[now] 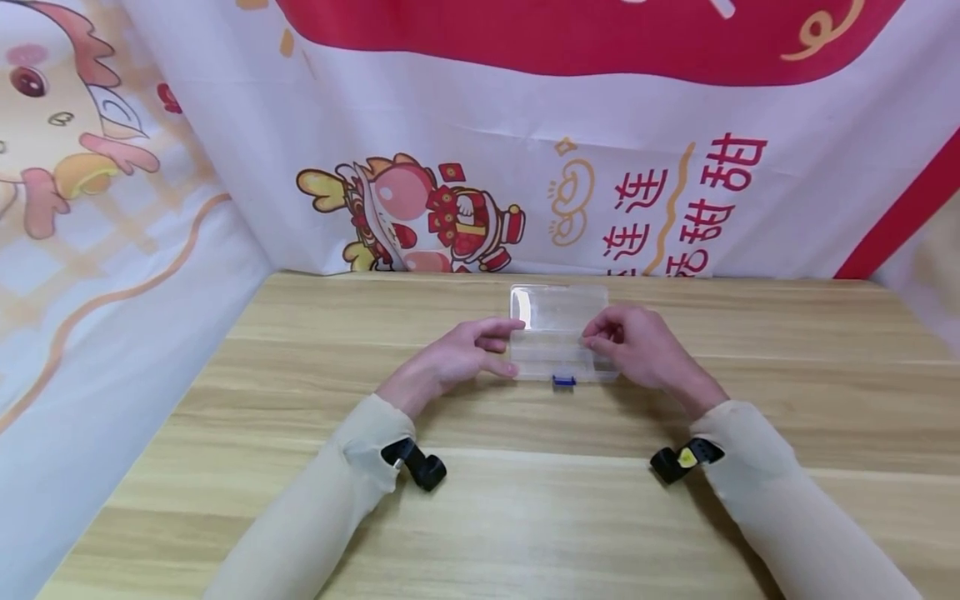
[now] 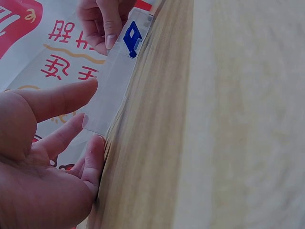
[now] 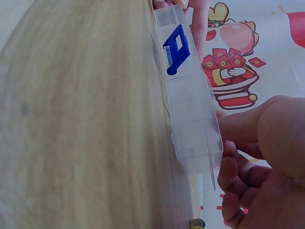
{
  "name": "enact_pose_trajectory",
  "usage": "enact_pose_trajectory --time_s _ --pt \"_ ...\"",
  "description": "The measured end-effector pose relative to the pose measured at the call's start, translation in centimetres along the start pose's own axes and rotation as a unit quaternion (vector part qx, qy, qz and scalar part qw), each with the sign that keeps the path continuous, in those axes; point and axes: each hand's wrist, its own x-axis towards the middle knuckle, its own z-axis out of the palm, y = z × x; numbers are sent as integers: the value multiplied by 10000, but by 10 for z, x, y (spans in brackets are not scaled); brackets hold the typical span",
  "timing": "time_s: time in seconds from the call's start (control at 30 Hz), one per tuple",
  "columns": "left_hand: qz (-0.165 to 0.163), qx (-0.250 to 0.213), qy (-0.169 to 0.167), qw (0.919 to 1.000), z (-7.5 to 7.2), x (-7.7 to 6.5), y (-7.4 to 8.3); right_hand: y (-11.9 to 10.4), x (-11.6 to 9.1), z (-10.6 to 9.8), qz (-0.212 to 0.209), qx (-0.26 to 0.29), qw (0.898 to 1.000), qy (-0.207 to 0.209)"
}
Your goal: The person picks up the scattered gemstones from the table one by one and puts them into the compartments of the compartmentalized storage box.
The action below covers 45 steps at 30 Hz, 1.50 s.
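Apparently both hands are steadying the clear plastic box (image 1: 558, 333) on the desk (image 1: 480, 500): left hand (image 1: 465, 354) and right hand (image 1: 633, 346) pinch its ends; next likely its blue latch (image 1: 564, 381).

— Item?
— One clear, flat rectangular plastic compartment box (image 1: 558, 333) with a small blue latch (image 1: 564, 381) on its near long edge.

— State?
— Lid raised and lying back towards the banner; the base sits flat. Thin dividers show through the walls; I cannot tell whether anything lies in the compartments.

— Position?
— On my light wooden table (image 1: 525, 500), towards the far edge, long side facing me.

— Handling?
— My left hand (image 1: 465, 354) pinches its left end; my right hand (image 1: 637, 346) curls over its right end.
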Motion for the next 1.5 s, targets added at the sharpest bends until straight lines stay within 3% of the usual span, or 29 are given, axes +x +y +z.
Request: enact_pose_trajectory --time_s 1.5 --pt "195 20 -56 9998 0 0 -1 3 3 1 -115 -77 9998 151"
